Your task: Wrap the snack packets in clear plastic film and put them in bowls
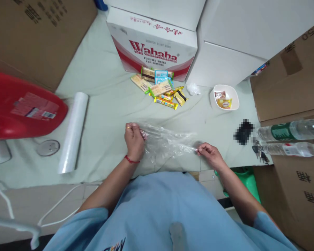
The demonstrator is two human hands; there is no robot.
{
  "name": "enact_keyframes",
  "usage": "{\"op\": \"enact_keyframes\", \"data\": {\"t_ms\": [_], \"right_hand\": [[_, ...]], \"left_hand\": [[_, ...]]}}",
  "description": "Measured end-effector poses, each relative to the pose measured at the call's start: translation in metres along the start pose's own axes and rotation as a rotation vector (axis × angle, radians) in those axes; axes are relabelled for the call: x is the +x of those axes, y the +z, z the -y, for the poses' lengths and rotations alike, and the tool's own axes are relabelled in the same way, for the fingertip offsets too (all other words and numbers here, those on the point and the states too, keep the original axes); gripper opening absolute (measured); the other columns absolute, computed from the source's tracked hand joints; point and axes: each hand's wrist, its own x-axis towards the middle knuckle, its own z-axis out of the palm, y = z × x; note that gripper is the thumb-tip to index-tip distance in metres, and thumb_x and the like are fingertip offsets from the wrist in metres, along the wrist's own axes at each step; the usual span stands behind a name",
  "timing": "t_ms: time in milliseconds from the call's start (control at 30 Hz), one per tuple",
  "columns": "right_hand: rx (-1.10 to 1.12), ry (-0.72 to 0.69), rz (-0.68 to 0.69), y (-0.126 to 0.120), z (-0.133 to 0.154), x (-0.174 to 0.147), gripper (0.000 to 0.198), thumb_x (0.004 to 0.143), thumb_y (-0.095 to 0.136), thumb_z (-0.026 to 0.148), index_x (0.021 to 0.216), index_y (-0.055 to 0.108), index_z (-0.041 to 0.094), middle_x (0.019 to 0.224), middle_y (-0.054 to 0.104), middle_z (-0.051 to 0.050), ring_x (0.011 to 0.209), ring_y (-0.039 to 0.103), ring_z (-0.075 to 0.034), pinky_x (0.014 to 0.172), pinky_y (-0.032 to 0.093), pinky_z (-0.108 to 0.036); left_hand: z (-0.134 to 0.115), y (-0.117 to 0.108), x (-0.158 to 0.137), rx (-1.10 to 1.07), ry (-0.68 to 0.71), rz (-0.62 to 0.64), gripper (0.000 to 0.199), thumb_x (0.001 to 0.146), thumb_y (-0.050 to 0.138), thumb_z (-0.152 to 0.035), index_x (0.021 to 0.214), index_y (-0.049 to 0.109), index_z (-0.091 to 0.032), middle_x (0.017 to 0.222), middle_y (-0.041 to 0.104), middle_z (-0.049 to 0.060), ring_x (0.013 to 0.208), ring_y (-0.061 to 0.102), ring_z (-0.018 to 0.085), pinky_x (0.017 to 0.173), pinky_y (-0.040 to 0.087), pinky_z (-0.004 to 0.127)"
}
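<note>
A clear plastic bag [167,143], thin and crinkled, stretches between my two hands above the cloth-covered table. My left hand [134,141] is closed round its left end, and a small bit of something reddish and shiny shows at the fingers. At the other end, my right hand [210,153] pinches the plastic between thumb and fingers. Beyond the bag lies a loose pile of wrapped snack bars [161,87] in cream, yellow and blue packaging. Beside the pile sits a small crumpled piece of clear plastic [193,89].
A white bowl [237,99] holds a few wrapped snacks. At left are a plastic roll [73,132] and a red container [23,108]. A Wahaha carton [157,52] stands at the back. Plastic bottles [293,130] and keys [260,153] lie at right.
</note>
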Motion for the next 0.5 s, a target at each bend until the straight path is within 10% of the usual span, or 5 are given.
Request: {"op": "enact_keyframes", "data": {"t_ms": [233, 500], "right_hand": [[-0.382, -0.079, -0.113, -0.035, 0.04, 0.033, 0.057, 0.095, 0.058, 0.076, 0.109, 0.072, 0.022, 0.107, 0.076, -0.009, 0.096, 0.069, -0.024, 0.089, 0.056, -0.039], [-0.576, 0.021, 0.057, 0.038, 0.052, 0.072, 0.067, 0.096, 0.058, 0.068, 0.145, 0.058, 0.022, 0.091, 0.076, -0.006, 0.089, 0.072, -0.025, 0.084, 0.054, -0.038]], "left_hand": [[0.0, -0.004, -0.008, -0.122, -0.082, -0.064, 0.05, 0.099, 0.046, -0.077, 0.096, 0.041, -0.027, 0.071, 0.051, -0.007, 0.046, 0.052, 0.011, 0.042, 0.038, 0.027], [0.003, -0.021, -0.019, 0.001, -0.065, -0.046, 0.049, 0.096, 0.054, -0.073, 0.104, 0.044, -0.026, 0.082, 0.066, -0.003, 0.053, 0.059, 0.012, 0.051, 0.04, 0.026]]}}
